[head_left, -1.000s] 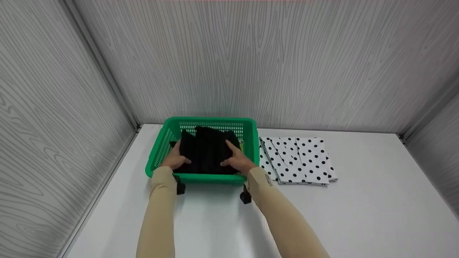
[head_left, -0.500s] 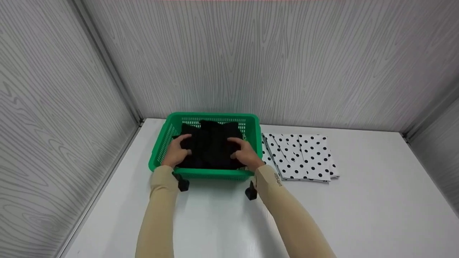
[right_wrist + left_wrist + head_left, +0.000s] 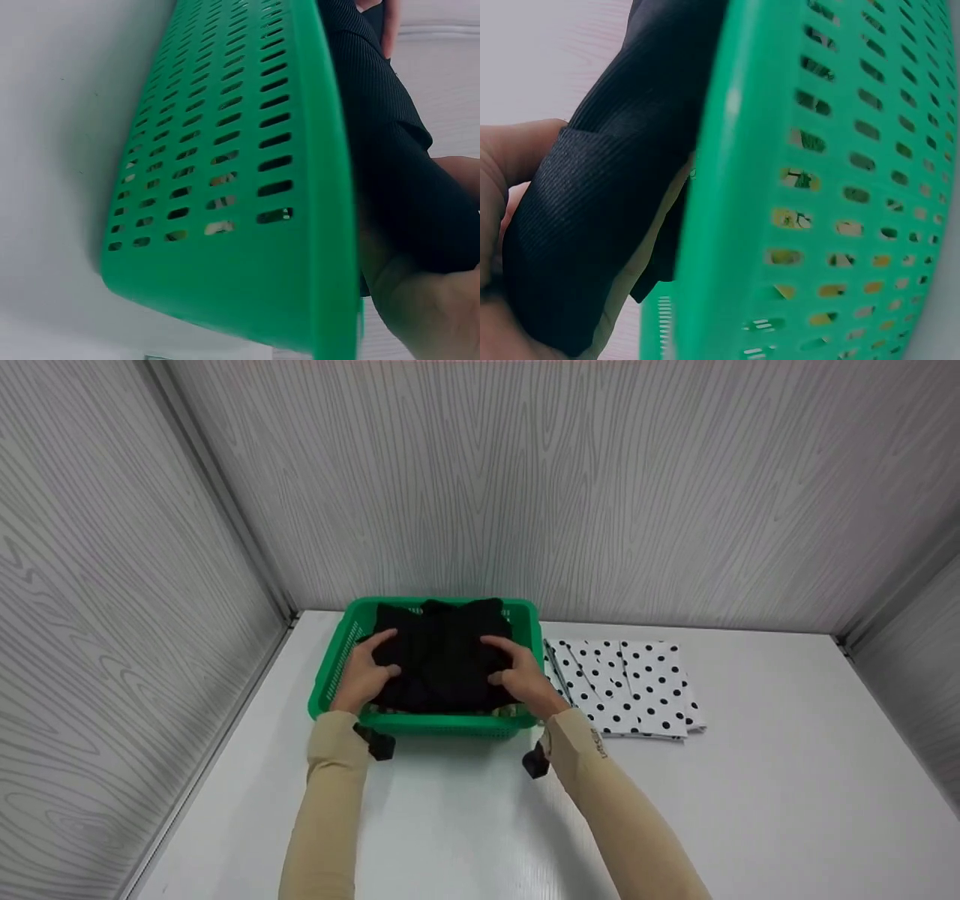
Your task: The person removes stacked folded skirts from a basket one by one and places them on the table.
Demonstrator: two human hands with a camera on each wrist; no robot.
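A folded black ribbed garment (image 3: 450, 660) lies at the top of the green basket (image 3: 442, 723), its back edge overlapping the far rim in the head view. My left hand (image 3: 361, 676) grips its left side, with thumb and fingers round the thick fold (image 3: 622, 165) in the left wrist view. On the other side, my right hand (image 3: 526, 679) holds the right edge; the right wrist view shows palm and fingers round the black cloth (image 3: 386, 135). Some fingers are hidden beneath the cloth. Patterned cloth (image 3: 506, 710) shows below the garment's front edge.
Folded white cloth with black dots (image 3: 634, 690) lies on the white table (image 3: 765, 750), just right of the basket. Wood-grain panels (image 3: 480, 480) stand behind and at both sides. Yellow and green bits show through the basket's slots (image 3: 829, 290).
The black garment has come up from deeper in the basket and lies flatter, nearer the far rim. Both hands have risen with it and moved slightly apart. Patterned cloth now shows at the front.
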